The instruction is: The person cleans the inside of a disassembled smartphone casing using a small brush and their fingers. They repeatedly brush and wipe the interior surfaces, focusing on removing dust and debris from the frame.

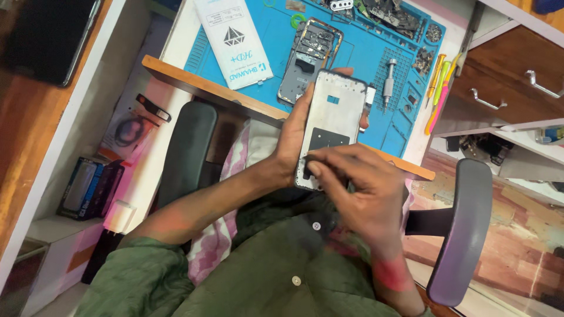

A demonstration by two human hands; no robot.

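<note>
My left hand [292, 138] grips a white phone screen panel [336, 111] from its left side, holding it upright over my lap with its back facing me. A black patch sits near the panel's middle. My right hand [358, 191] rests on the panel's lower end, thumb and fingertips pinched at its bottom edge. Whether they pinch a small part or tool I cannot tell. On the blue work mat [364, 53] lies a stripped phone frame [308, 58] with its boards exposed.
A white packaging sleeve [234, 41] lies on the mat's left. A metal screwdriver [388, 82], loose parts [390, 14] and coloured pry tools [439, 91] lie to the right. Wooden drawers [505, 76] stand right; chair armrests [187, 149] [461, 229] flank me. Boxes [88, 188] sit on a left shelf.
</note>
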